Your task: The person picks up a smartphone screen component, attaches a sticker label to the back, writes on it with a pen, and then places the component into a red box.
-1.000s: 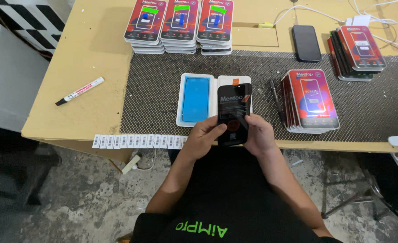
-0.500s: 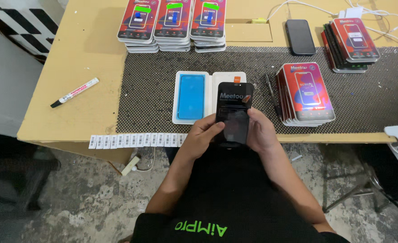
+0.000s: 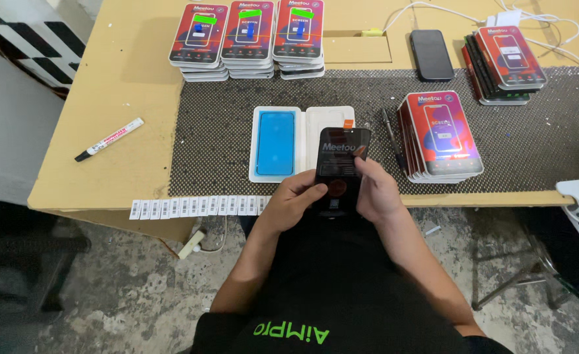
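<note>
Inspecting a black screen panel [image 3: 339, 172] gripped by left hand [image 3: 292, 200] and right hand [image 3: 376, 191], fingers clamping its edges above the open white tray [image 3: 302, 142]; steady edge grip needed next.

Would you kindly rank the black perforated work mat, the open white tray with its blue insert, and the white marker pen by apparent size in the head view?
1. Black perforated work mat.
2. Open white tray with blue insert.
3. White marker pen, clearly smallest.

black screen panel [image 3: 339, 172] in both hands | open white tray, blue film [image 3: 276, 142] | red box stacks [image 3: 441, 134] | white label strip [image 3: 197, 207] at edge
</note>
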